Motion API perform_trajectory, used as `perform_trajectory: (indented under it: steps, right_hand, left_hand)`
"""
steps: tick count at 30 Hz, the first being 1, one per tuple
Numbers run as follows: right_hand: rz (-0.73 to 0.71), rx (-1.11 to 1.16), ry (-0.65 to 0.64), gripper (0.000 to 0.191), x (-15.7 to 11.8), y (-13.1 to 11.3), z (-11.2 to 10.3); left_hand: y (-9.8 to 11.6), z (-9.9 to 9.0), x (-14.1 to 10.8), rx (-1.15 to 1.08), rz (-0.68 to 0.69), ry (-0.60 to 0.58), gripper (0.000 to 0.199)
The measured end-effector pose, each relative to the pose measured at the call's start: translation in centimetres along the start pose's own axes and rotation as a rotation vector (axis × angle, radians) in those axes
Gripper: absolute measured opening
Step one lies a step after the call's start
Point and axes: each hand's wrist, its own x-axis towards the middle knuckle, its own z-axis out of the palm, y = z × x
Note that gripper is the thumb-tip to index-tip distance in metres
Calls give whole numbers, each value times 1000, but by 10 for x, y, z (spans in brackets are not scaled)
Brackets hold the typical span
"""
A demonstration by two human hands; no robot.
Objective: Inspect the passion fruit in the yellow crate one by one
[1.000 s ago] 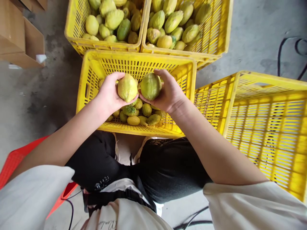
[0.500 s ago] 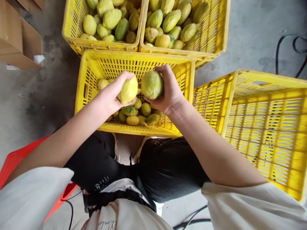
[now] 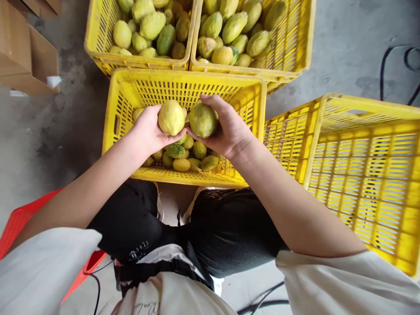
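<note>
My left hand (image 3: 149, 131) cradles a yellow lemon-shaped fruit (image 3: 171, 117), with fingers beneath it and its pointed end showing. In my right hand (image 3: 229, 127) is a rounder, greener fruit (image 3: 203, 120), thumb along its upper side and fingers underneath. The two fruits are close together, and my fingertips nearly meet below them. Both hands are over a yellow slatted crate (image 3: 183, 176). Several smaller yellow-green fruits (image 3: 181, 164) lie on the bottom of that crate, partly hidden by my hands.
Two more yellow crates, one at the far left (image 3: 141, 62) and one at the far right (image 3: 249, 73), hold many similar fruits. Another yellow crate (image 3: 361, 127) stands to the right. Cardboard boxes (image 3: 19, 52), a red bin (image 3: 29, 210) and black cables (image 3: 382, 72) are around me.
The yellow fruit has turned in my left hand, and my thumb has drawn back from its top. The greener fruit has moved slightly left and down with my right hand.
</note>
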Motion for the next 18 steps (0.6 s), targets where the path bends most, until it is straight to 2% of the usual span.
perform_trajectory:
  steps: [3, 8, 14, 16, 18]
  right_hand:
    - [4, -4, -9, 51, 2, 2, -3]
    - [46, -44, 39, 45, 6, -1, -5]
    - [75, -66, -10, 35, 3, -6, -4]
    - [77, -28, -14, 34, 3, -5, -4]
    - [65, 9, -27, 37, 3, -2, -4]
  left_hand:
    - [-1, 3, -3, 13, -8, 3, 31]
    - [-3, 12, -11, 72, 3, 4, 15]
    - [0, 18, -16, 28, 19, 63, 10]
    - [1, 18, -16, 46, 53, 63, 2]
    - [0, 18, -16, 81, 118, 54, 14]
